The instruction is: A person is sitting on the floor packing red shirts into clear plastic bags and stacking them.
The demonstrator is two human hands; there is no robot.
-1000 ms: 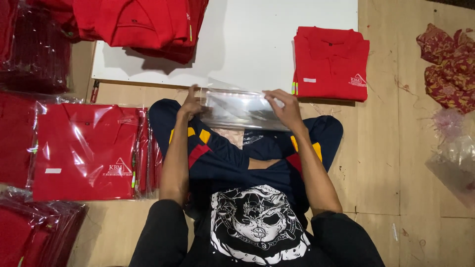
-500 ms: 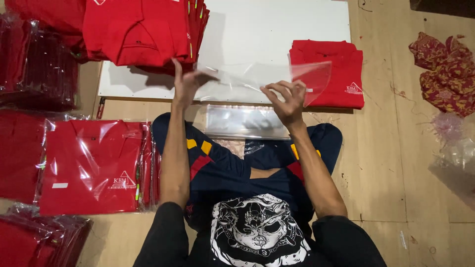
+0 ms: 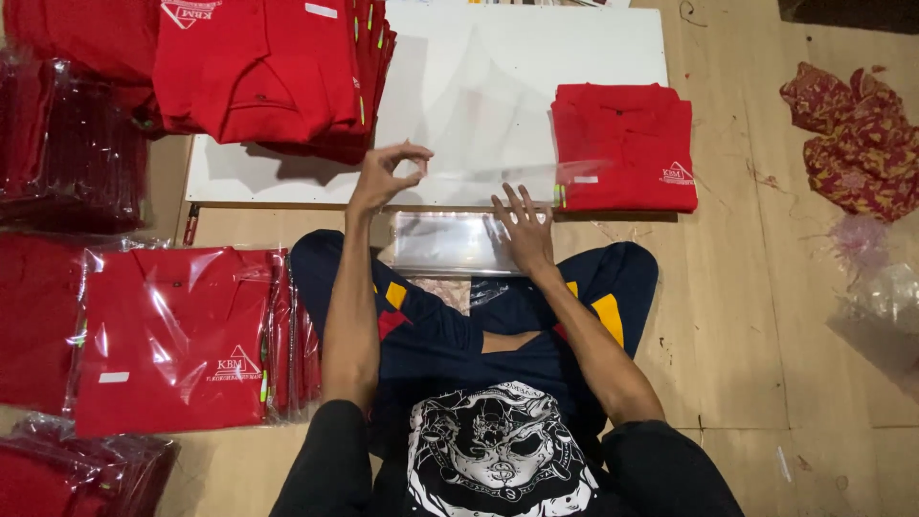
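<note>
- The left hand (image 3: 383, 177) is raised over the near edge of a white board (image 3: 479, 86) lying on the wooden floor (image 3: 747, 316); its thumb and forefinger are pinched narrow on the left corner of a clear plastic bag (image 3: 507, 177), the other fingers spread above
- The clear plastic bag stretches rightward from that pinch, lifted off the board; its far-right end overlaps the left edge of a folded red shirt (image 3: 624, 146); the film is thin and its outline is hard to trace
- The right hand (image 3: 525, 230) lies flat, fingers spread wide, pressing on the right part of a stack of clear bags (image 3: 445, 244); it grips nothing
- The stack of clear bags rests on the floor between the person's knees, just near of the board
- The folded red shirt sits on the right end of the board, collar to the far side
- A pile of red shirts (image 3: 263, 72) lies at the far left, partly on the board
- Bagged red shirts (image 3: 177, 335) are stacked on the left, beside the left arm
- A patterned red cloth (image 3: 857, 134) and loose plastic (image 3: 881, 297) lie well apart on the right
</note>
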